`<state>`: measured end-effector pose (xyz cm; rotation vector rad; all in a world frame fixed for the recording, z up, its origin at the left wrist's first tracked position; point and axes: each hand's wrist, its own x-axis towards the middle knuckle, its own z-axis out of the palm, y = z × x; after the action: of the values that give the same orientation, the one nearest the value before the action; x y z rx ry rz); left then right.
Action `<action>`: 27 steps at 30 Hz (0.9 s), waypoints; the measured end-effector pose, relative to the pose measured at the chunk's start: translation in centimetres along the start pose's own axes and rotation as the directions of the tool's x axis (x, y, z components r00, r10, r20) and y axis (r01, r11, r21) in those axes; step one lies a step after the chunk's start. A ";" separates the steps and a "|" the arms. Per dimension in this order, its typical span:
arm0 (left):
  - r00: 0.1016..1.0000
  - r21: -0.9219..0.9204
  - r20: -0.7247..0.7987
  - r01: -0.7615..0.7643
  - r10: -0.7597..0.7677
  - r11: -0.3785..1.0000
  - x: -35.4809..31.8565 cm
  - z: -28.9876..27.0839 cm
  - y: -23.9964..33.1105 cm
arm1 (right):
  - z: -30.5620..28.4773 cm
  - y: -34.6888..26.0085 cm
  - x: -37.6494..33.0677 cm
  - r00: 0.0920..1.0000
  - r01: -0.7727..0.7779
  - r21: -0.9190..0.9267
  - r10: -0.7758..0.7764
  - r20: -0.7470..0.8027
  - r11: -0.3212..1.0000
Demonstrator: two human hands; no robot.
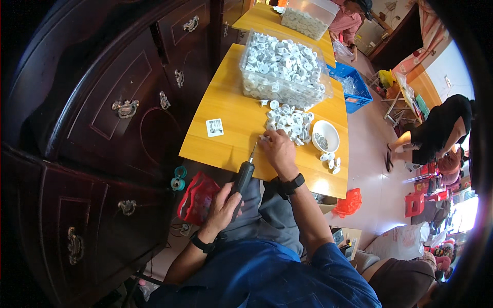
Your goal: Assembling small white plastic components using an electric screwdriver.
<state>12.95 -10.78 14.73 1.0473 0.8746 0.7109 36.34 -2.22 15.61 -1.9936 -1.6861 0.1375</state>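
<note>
Step in hand: the left hand [224,204] brings an electric screwdriver [243,178] to a small white part [264,137] that the right hand [277,149] pins on the tabletop [226,110].
Doing it well: judged from here, the bit should stand square on the part, with the right hand pressing firmly so nothing spins.
Left hand: fingers clamped round the dark handle, wrist low at the near edge, tool angled up and away.
Right hand: palm down, fingers together over the part, forearm reaching far across.
Part's place: near-middle of the tabletop, touching the right fingertips.
Around: a loose pile of white parts [290,122] just beyond; a white bowl [325,135] to the right; a clear bin [285,69] farther off.
</note>
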 end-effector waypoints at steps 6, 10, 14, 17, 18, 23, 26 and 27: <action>0.999 0.033 0.041 0.005 -0.007 0.999 0.2 0.6 0.6 | -0.2 1.1 -0.5 0.994 0.055 0.085 -0.047 -0.095 0.995; 0.999 0.028 0.025 0.021 -0.022 0.999 0.3 1.1 0.5 | -1.9 1.4 -1.9 0.956 -0.294 0.770 0.164 0.244 0.567; 0.998 0.097 0.067 0.006 -0.012 0.995 0.2 2.1 1.5 | -3.0 2.1 -3.3 0.925 -0.375 0.867 0.185 0.330 0.327; 0.996 0.128 0.093 -0.015 0.003 0.992 0.3 2.7 0.8 | -3.2 3.2 -4.0 0.908 -0.414 0.872 0.182 0.377 0.261; 0.995 0.125 0.103 -0.018 0.005 0.992 0.3 3.0 0.7 | -3.0 3.7 -4.2 0.899 -0.430 0.874 0.194 0.393 0.225; 0.995 0.133 0.104 -0.008 -0.006 0.991 0.0 3.6 0.6 | -2.9 3.4 -4.7 0.892 -0.423 0.873 0.280 0.355 0.242; 0.992 0.167 0.126 -0.022 0.001 0.986 0.2 4.2 1.0 | -3.0 4.7 -4.7 0.899 -0.416 0.876 0.258 0.355 0.243; 0.992 0.171 0.126 -0.013 -0.009 0.985 0.2 4.4 0.8 | -2.7 5.2 -4.9 0.912 -0.379 0.900 0.253 0.323 0.216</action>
<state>16.78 -12.22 16.53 1.2336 0.8355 0.5715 40.98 -8.17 14.44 -1.2594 -0.7403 1.1616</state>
